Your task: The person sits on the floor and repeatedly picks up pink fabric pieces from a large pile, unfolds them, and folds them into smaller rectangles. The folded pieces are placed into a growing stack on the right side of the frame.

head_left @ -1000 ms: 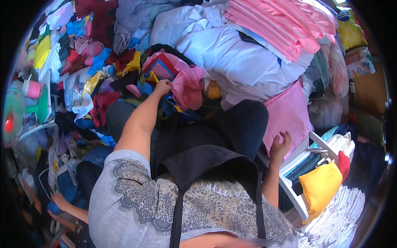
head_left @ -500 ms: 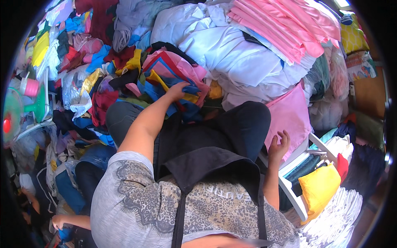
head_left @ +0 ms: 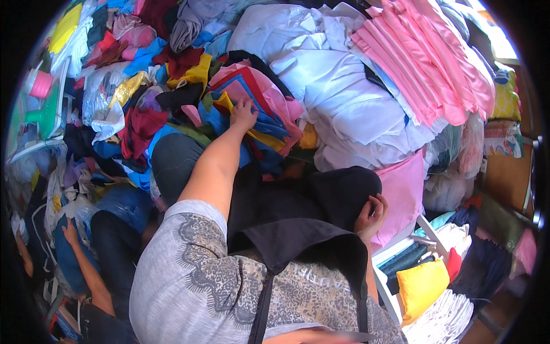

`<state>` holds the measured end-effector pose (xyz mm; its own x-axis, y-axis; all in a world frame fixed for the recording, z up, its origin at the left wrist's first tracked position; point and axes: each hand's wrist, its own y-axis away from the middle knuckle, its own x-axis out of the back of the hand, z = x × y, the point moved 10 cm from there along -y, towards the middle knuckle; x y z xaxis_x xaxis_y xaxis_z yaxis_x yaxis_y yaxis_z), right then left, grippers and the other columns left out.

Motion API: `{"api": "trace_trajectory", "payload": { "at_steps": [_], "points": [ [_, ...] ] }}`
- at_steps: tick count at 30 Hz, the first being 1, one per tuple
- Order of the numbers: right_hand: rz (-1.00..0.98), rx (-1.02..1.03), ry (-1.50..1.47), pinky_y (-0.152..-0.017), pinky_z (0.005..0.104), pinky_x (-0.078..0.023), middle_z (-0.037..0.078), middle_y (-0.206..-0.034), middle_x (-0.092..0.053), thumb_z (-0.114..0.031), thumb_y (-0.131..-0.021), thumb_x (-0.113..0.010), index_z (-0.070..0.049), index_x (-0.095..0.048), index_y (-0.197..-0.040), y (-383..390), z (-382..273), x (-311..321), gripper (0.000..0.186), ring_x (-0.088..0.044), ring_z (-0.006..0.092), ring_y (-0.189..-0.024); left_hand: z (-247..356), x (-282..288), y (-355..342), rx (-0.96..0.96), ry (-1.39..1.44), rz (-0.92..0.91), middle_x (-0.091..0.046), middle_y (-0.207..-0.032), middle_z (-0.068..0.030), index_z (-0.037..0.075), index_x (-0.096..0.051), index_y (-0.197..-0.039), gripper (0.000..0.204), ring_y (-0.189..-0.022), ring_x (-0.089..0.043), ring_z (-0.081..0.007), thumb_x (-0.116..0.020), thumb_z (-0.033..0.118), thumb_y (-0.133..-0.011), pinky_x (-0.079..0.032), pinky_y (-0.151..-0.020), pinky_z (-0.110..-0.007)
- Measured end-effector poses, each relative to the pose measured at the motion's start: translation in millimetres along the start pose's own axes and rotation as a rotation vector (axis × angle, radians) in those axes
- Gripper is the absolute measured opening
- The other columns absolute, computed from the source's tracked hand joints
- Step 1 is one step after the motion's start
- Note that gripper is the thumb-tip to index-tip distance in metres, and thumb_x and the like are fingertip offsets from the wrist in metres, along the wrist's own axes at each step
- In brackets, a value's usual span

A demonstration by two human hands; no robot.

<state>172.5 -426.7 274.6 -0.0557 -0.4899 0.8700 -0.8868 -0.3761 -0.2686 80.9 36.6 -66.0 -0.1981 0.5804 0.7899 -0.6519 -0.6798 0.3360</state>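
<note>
My left hand (head_left: 243, 116) reaches into a heap of layered cloth pieces in front of me, its bent fingers gripping at the blue and yellow layers (head_left: 266, 129), beside red-edged and pink fabric (head_left: 263, 80). Their exact hold is small to see. My right hand (head_left: 371, 215) is beside my dark right knee (head_left: 344, 189), fingers loosely curved and apart, holding nothing. A folded pink cloth (head_left: 401, 192) lies just beyond it. A black apron (head_left: 298, 241) covers my lap.
Mixed fabric piles (head_left: 143, 132) surround me, with white bundles (head_left: 332, 92) and stacked pink cloth (head_left: 418, 69) behind. A green fan (head_left: 37, 114) stands left. A co-worker's arm (head_left: 91, 275) shows lower left. At right are a white frame (head_left: 389, 304) and yellow cloth (head_left: 421, 286).
My left hand has moved over the heap, exposing more blue and yellow layers. My right hand has shifted down toward my knee. The view has turned, and the co-worker's arm has moved up.
</note>
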Motion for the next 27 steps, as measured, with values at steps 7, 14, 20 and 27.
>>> {"api": "trace_trajectory", "payload": {
  "at_steps": [7,14,20,27],
  "points": [
    [0.005,0.093,0.076,-0.094,0.0451,-0.046,0.016,-0.11,-0.062,-0.002,-0.085,-0.061,-0.004,-0.064,-0.097,-13.7,-4.2,-10.4,0.013,-0.058,0.0356,-0.107,-4.8,-5.8,-0.6,0.062,-0.008,-0.195,-0.042,-0.146,-0.0194,0.04,-0.026,-0.153,0.072,-0.125,-0.054,-0.0408,-0.062,0.034,-0.092,-0.045,-0.105,-0.048],
    [0.025,0.115,0.098,-0.093,0.046,-0.045,0.016,-0.108,-0.062,-0.003,-0.085,-0.06,-0.005,-0.064,-0.098,-13.9,-5.7,-10.5,0.014,-0.058,0.0353,-0.105,-10.4,7.5,1.3,0.147,0.07,-0.065,-0.055,-0.133,-0.0222,0.018,-0.043,-0.14,0.056,-0.115,-0.06,-0.0409,-0.062,0.034,-0.09,-0.048,-0.099,-0.048],
    [0.03,0.097,0.085,-0.092,0.0453,-0.046,0.015,-0.109,-0.063,-0.003,-0.085,-0.061,-0.005,-0.065,-0.098,-13.8,-6.5,-8.7,0.014,-0.058,0.0352,-0.105,-43.1,13.6,5.8,0.488,0.414,0.046,-0.063,-0.122,-0.0233,0.014,-0.052,-0.126,0.043,-0.108,-0.062,-0.0425,-0.061,0.029,-0.088,-0.049,-0.093,-0.05],
    [0.055,0.098,0.041,-0.093,0.0448,-0.045,0.016,-0.11,-0.062,-0.004,-0.085,-0.062,-0.005,-0.065,-0.098,-12.0,-8.5,-4.4,0.014,-0.058,0.0349,-0.106,-62.9,31.2,28.3,0.649,0.631,0.396,-0.062,-0.127,-0.0228,0.012,-0.056,-0.128,0.039,-0.116,-0.06,-0.0398,-0.054,0.016,-0.089,-0.046,-0.098,-0.046]
  ]
}}
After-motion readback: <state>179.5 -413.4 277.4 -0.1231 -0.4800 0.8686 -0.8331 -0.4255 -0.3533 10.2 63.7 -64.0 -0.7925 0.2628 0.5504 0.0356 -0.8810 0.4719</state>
